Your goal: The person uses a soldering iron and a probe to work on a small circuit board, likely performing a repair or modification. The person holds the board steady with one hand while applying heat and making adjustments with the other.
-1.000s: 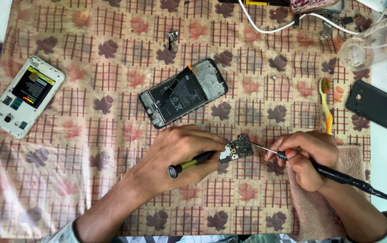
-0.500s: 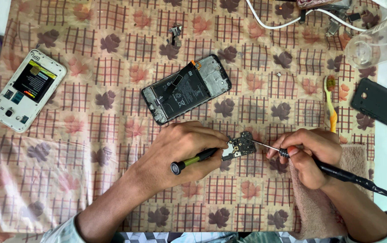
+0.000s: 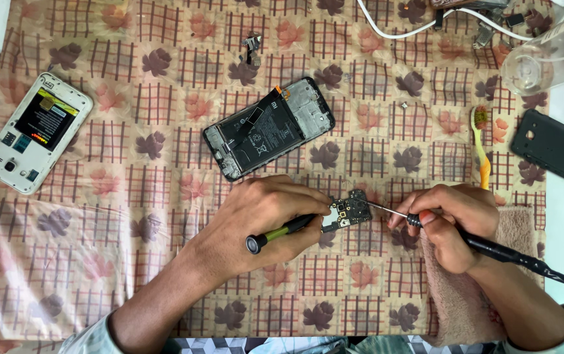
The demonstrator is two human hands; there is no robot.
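A black battery label (image 3: 46, 119) with a yellow strip is being shown in the white phone (image 3: 36, 133) at left; a black label (image 3: 263, 131) with white marks is being shown in the middle phone (image 3: 267, 128).

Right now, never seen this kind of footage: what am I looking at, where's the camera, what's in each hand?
There is no machine here: a person works with two bare hands, and the single camera sits on their head, looking straight down at a table covered by a leaf-patterned cloth.

The left hand holds a green-and-black handled tool and steadies a small circuit board. The right hand holds a thin black probe-like tool with a cable; its metal tip reaches the board.

Around them lie an opened dark phone with its insides showing, a white phone with its back off at far left, a black back cover at right, a toothbrush, a clear plastic container, white cables at top, a small metal part, and a pinkish towel under the right wrist.
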